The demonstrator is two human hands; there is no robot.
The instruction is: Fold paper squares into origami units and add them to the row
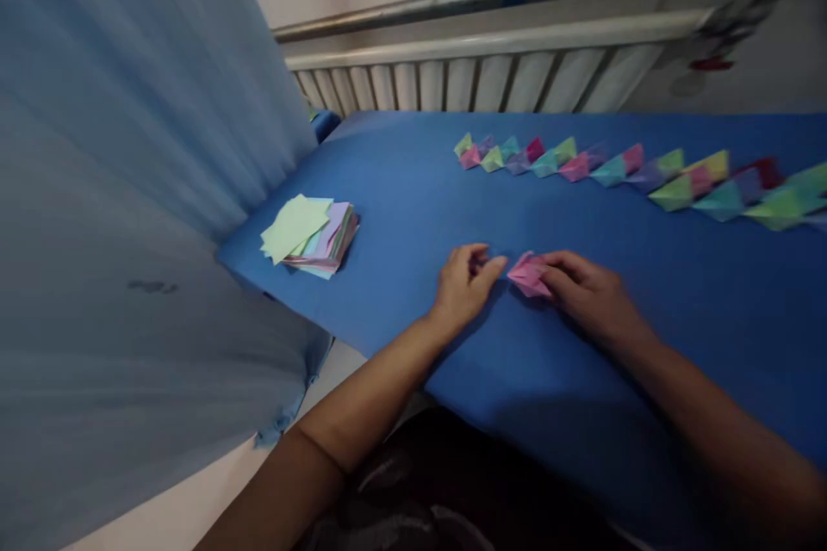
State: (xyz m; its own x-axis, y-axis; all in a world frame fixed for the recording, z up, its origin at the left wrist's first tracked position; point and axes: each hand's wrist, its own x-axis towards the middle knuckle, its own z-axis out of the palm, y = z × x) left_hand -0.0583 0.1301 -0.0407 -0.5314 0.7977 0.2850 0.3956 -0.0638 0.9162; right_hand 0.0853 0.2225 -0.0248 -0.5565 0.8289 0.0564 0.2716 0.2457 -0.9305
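The right hand (587,293) grips a pink folded paper piece (528,275) between thumb and fingers, just above or on the blue surface (413,189); exact contact is unclear. The left hand (463,282) is positioned just beside the piece's tip, partly open, fingers curled, thumb extended, nothing visibly gripped. A paper stack (310,234) lies further left; a row of folded pieces (572,164) lies beyond the hands.

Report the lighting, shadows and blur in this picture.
Head view: dim, uneven light, darker toward the lower right; head view: soft shadows on the blue surface near the left hand and right hand; head view: the folded-paper row looks smeared toward its right end.
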